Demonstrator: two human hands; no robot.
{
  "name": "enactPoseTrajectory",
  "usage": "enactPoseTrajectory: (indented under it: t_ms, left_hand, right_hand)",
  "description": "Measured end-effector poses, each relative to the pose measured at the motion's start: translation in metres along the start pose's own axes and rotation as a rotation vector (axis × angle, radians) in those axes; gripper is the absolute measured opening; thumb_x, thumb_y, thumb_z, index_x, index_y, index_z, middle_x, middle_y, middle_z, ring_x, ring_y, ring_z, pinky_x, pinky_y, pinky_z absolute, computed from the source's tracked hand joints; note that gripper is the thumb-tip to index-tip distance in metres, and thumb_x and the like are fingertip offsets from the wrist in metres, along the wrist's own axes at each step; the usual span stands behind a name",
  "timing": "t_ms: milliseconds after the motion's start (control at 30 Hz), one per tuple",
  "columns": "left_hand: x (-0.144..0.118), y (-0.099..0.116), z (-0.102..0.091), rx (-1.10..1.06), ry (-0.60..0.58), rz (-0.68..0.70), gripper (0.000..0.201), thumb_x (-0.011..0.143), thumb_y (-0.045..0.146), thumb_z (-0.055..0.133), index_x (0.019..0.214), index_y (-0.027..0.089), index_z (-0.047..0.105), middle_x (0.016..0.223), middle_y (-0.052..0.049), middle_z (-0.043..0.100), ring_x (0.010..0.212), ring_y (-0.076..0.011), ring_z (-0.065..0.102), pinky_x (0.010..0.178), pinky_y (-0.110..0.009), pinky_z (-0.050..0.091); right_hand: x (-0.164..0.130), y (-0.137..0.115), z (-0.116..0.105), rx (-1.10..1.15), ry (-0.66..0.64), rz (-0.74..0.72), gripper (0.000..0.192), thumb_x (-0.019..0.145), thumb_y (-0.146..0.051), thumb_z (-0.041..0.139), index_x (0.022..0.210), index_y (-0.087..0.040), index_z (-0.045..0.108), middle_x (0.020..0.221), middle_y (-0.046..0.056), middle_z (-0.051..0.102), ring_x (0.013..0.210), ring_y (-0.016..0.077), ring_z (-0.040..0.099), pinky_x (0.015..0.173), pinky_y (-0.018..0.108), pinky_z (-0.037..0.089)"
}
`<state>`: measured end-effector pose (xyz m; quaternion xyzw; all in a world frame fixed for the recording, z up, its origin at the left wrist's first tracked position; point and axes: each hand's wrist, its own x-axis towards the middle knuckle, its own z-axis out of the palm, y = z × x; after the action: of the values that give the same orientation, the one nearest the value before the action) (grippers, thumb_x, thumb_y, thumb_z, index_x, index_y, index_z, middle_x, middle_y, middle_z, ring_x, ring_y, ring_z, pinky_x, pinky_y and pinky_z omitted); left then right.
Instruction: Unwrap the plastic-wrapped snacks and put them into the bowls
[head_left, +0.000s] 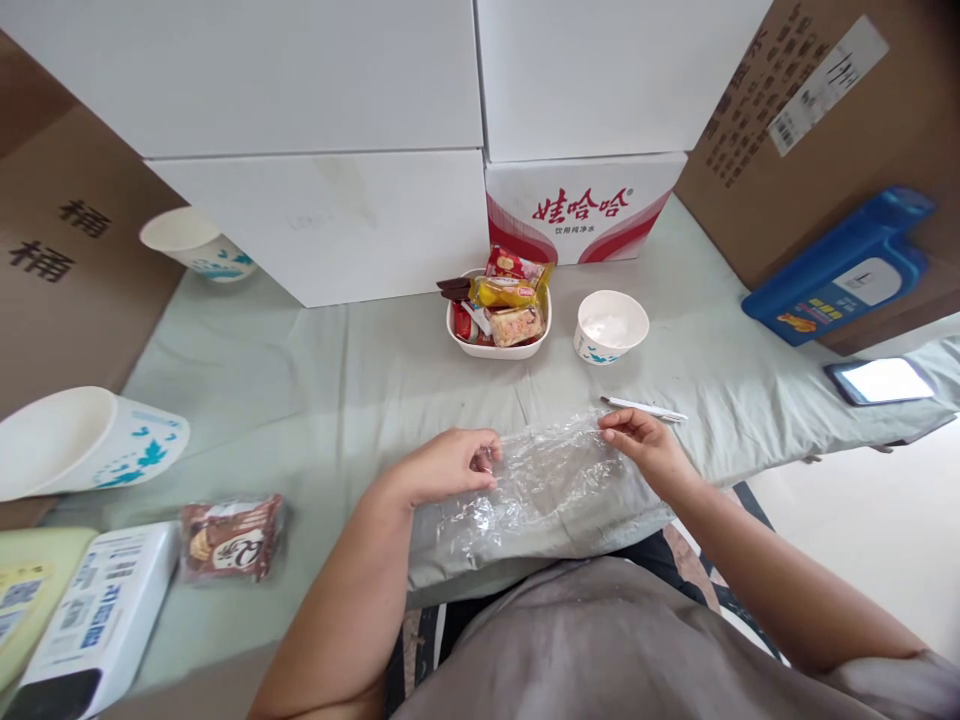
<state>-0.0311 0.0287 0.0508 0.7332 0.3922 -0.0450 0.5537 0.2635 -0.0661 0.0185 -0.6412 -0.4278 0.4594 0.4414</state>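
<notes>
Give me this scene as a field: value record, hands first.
left hand: fingers curled at the left end of the plastic film, grip unclear
right hand: pinching the film's upper right edge
film: clear, crinkled
white bowl: holds wrapped snacks
pen: just beyond the right hand
phone: far right, screen lit
blue bottle: behind the phone

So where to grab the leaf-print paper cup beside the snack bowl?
Probably the outer right wall of the paper cup, below the rim, from the right: it stands upright, narrows toward its base, and the snack bowl crowds its left.
</notes>
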Motion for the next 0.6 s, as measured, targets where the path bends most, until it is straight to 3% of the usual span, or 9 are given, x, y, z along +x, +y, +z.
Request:
enactPoseTrajectory:
  t_ms: [100, 233, 433, 600]
  left_hand:
    - [-0.002, -0.004, -0.004, -0.055, -0.01, -0.049, 0.031, 0.065, 0.032, 0.068, 0.092, 0.021, 0.059, 0.07, 0.004, 0.064, 0.064, -0.0141, 0.058, 0.059, -0.024, 0.041]
    - [-0.007, -0.008, -0.01, -0.068, -0.008, -0.093, 0.03, 0.065, 0.036, 0.07, 0.088, 0.02, 0.058, 0.061, 0.006, 0.058, 0.055, -0.012, 0.052, 0.053, -0.023, 0.037]
    - [-0.008, -0.011, -0.014, 0.21, 0.139, -0.215, 0.029, 0.06, 0.039, 0.073, 0.077, 0.021, 0.058, 0.063, 0.005, 0.056, 0.059, -0.0132, 0.05, 0.052, -0.023, 0.032]
    - [-0.01, -0.011, -0.018, 0.317, 0.21, -0.292, 0.027, 0.061, 0.037, 0.073, 0.073, 0.021, 0.055, 0.065, 0.005, 0.059, 0.06, -0.0137, 0.052, 0.053, -0.024, 0.031]
  right_hand:
    - [0.004, 0.013, 0.0, -0.16, 0.062, -0.083, 0.034, 0.07, -0.046, 0.071, 0.09, -0.02, 0.063, 0.085, 0.006, 0.07, 0.077, 0.0191, 0.065, 0.075, 0.037, 0.054]
    - [0.004, 0.022, 0.002, -0.348, 0.131, -0.187, 0.022, 0.074, -0.036, 0.065, 0.09, -0.02, 0.063, 0.089, 0.006, 0.069, 0.078, 0.0199, 0.065, 0.077, 0.04, 0.055]
    - [-0.003, 0.016, 0.006, -0.537, 0.136, -0.453, 0.012, 0.084, -0.026, 0.056, 0.093, -0.022, 0.061, 0.101, 0.008, 0.065, 0.083, 0.0197, 0.064, 0.074, 0.037, 0.056]
    - [-0.004, 0.017, 0.007, -0.661, 0.135, -0.538, 0.012, 0.087, -0.022, 0.052, 0.096, -0.023, 0.06, 0.106, 0.009, 0.065, 0.091, 0.0219, 0.064, 0.078, 0.039, 0.056]
